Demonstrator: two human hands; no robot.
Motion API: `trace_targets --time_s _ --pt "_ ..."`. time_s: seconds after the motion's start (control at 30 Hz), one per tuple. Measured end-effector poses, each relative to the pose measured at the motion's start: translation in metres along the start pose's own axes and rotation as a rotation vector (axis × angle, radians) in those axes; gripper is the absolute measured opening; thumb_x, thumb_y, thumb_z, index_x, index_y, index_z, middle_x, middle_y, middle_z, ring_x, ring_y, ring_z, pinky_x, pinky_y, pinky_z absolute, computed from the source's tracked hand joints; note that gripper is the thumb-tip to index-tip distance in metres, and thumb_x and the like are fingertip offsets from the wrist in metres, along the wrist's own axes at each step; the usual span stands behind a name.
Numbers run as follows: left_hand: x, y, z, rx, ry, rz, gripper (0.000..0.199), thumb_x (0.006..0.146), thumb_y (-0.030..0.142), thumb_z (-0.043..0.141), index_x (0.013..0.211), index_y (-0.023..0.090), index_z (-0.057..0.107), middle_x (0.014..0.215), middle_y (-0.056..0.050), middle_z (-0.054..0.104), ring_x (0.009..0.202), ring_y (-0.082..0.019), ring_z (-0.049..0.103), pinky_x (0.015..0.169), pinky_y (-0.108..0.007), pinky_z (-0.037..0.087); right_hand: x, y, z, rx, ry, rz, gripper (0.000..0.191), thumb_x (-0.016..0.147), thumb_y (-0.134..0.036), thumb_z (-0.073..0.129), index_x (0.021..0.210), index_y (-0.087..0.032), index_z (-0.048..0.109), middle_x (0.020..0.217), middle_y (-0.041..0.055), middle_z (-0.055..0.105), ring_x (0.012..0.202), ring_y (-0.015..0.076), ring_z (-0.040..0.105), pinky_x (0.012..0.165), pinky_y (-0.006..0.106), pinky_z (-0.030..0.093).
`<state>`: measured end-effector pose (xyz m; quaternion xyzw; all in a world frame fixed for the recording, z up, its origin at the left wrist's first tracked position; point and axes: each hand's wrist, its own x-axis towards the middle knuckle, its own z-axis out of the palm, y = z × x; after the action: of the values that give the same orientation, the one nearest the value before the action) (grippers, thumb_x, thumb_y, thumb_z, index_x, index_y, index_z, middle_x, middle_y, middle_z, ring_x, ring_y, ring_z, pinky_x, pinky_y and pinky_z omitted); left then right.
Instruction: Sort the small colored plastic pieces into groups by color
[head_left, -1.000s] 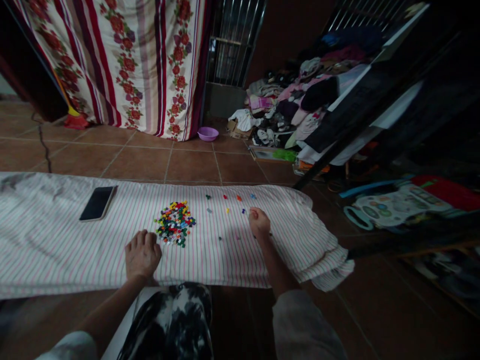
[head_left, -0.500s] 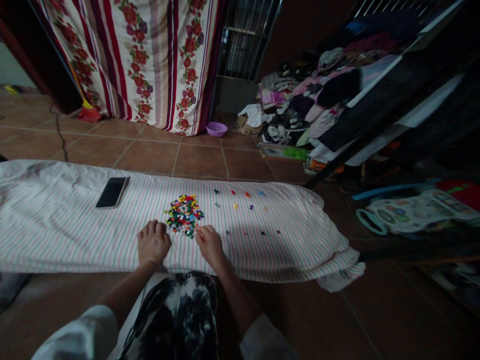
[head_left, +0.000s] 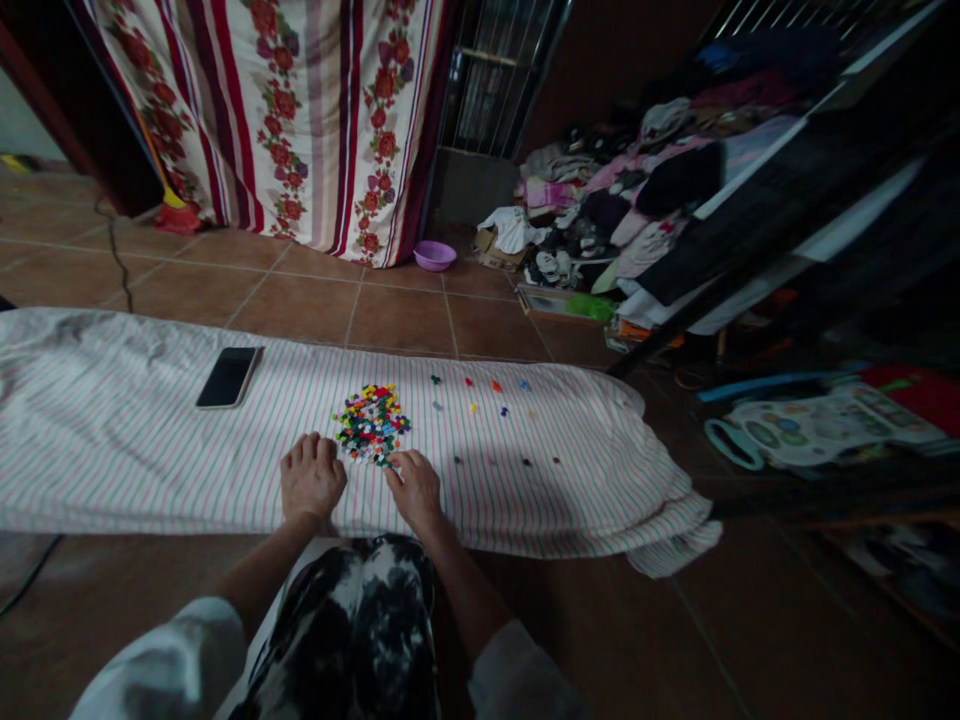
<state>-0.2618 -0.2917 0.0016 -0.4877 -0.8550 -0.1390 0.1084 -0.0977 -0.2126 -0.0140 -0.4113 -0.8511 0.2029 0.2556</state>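
Note:
A heap of small multicoloured pieces (head_left: 371,422) lies on the striped cloth (head_left: 150,440). My left hand (head_left: 311,475) rests on the cloth at the heap's near left side, its fingers spread slightly and holding nothing. At the near right edge of the heap is my right hand (head_left: 414,487), thumb and fingertips pinched together; whatever they hold is too small to make out. Right of the heap, several small pieces sit apart in rows, among them a red one (head_left: 469,382), an orange one (head_left: 496,385), a yellow one (head_left: 473,408) and a black one (head_left: 526,462).
A phone (head_left: 229,378) lies on the cloth left of the heap. Beyond, on the tiled floor, are a purple basin (head_left: 435,256), a curtain (head_left: 322,130) and a pile of clothes (head_left: 600,200). A white plastic toy (head_left: 795,425) is at the right.
The view has shifted slightly. My right hand remains at the heap's near edge with its fingers pinched, and my left hand still rests on the cloth.

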Motion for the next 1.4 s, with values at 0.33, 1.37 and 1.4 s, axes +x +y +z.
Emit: trace_targets --time_s 0.33,1.37,1.4 --pt "0.0 0.0 -0.002 0.021 -0.004 0.001 0.023 0.083 0.023 0.042 0.098 0.017 0.058 0.122 -0.013 0.056 0.115 -0.028 0.048 0.09 -0.041 0.035 -0.002 0.002 0.003 -0.023 0.056 -0.026 0.027 0.086 -0.015 0.049 0.104 -0.024 0.066 0.099 0.004 0.063 0.095 0.0168 0.058 0.085 0.027 0.044" --pt "-0.001 0.0 -0.002 -0.009 0.022 0.012 0.024 0.084 0.023 0.041 0.099 0.017 0.059 0.12 -0.014 0.057 0.115 -0.028 0.047 0.09 -0.042 0.035 0.009 -0.022 0.015 -0.136 0.149 0.058 0.007 0.083 -0.031 0.062 0.084 -0.027 0.068 0.092 0.0026 0.056 0.09 0.0156 0.052 0.077 0.025 0.041" --pt "-0.001 0.0 -0.003 -0.009 0.021 0.017 0.024 0.084 0.023 0.041 0.099 0.017 0.059 0.12 -0.014 0.057 0.116 -0.028 0.046 0.09 -0.042 0.035 0.009 -0.022 0.016 -0.124 0.163 0.051 0.007 0.083 -0.029 0.062 0.084 -0.027 0.068 0.093 0.0029 0.056 0.09 0.0158 0.052 0.078 0.025 0.041"
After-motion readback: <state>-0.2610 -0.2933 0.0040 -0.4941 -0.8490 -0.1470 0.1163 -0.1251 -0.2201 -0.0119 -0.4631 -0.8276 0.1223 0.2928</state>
